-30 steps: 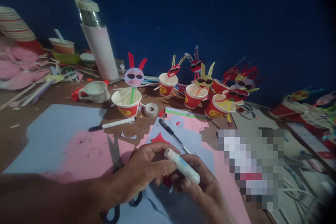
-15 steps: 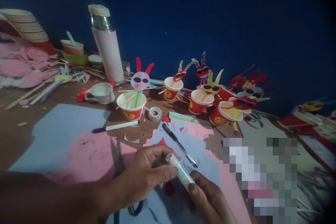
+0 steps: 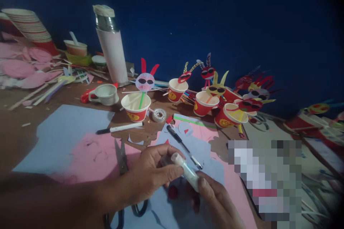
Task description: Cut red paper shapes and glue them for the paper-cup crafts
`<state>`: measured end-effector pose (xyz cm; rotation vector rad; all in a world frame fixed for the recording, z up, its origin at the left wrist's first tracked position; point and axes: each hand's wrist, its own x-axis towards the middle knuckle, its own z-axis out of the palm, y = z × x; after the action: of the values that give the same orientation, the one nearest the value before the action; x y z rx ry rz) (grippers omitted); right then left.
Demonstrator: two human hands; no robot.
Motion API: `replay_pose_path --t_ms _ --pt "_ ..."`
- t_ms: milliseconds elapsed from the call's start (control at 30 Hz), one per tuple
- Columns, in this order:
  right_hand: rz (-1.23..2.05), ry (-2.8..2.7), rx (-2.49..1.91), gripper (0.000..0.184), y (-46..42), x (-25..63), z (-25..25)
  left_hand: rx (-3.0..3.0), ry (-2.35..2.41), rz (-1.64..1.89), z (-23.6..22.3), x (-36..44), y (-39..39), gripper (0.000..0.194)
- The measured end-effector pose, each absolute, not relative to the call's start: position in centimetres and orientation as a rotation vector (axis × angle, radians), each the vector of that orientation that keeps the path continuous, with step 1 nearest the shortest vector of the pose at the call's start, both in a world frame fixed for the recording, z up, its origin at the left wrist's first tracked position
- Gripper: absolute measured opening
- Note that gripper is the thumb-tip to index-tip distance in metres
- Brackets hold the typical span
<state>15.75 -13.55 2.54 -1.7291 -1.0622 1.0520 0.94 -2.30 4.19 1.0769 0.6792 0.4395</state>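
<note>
Both hands are on a whitish glue stick (image 3: 188,172), tilted with its open-looking end up and to the left. My left hand (image 3: 150,173) closes its thumb and fingers around the upper end. My right hand (image 3: 215,195) grips the lower end between thumb and fingers. Beneath the hands lie pale blue paper (image 3: 172,211) and a small dark red round piece (image 3: 173,192). Scissors (image 3: 122,159) with black handles lie partly hidden under my left wrist. A black-capped clear pen (image 3: 185,146) rests on the paper just beyond the hands.
Red paper cups (image 3: 135,109) with paper bug faces on straws line the back. A tape roll (image 3: 159,115), white marker (image 3: 123,128), white mug (image 3: 104,94) and tall flask (image 3: 111,53) stand nearer the left. Stacked cups (image 3: 29,25) and pink scraps fill the far left.
The glue stick has turned slightly in my fingers and the right hand sits a little lower along it. The view has shifted slightly; nothing else has moved.
</note>
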Motion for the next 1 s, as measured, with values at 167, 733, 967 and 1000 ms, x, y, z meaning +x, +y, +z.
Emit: replay_pose_path --t_ms 167,733,967,1000 --pt "0.566 -1.263 -1.807 0.019 -13.1 16.4 1.7 1.055 0.639 0.457 4.0 1.0 -2.4 0.027" --pt "0.461 -1.356 -1.816 0.017 -13.3 16.9 1.4 1.083 0.682 0.470 3.6 1.1 -2.5 0.025" --pt "0.902 -1.293 -1.709 0.047 -13.1 16.7 2.5 1.088 0.645 0.452 3.5 1.1 -2.5 0.021" --pt "0.950 -1.287 -1.713 0.050 -13.1 16.6 2.7 1.090 0.648 0.455 3.4 1.1 -2.5 0.021"
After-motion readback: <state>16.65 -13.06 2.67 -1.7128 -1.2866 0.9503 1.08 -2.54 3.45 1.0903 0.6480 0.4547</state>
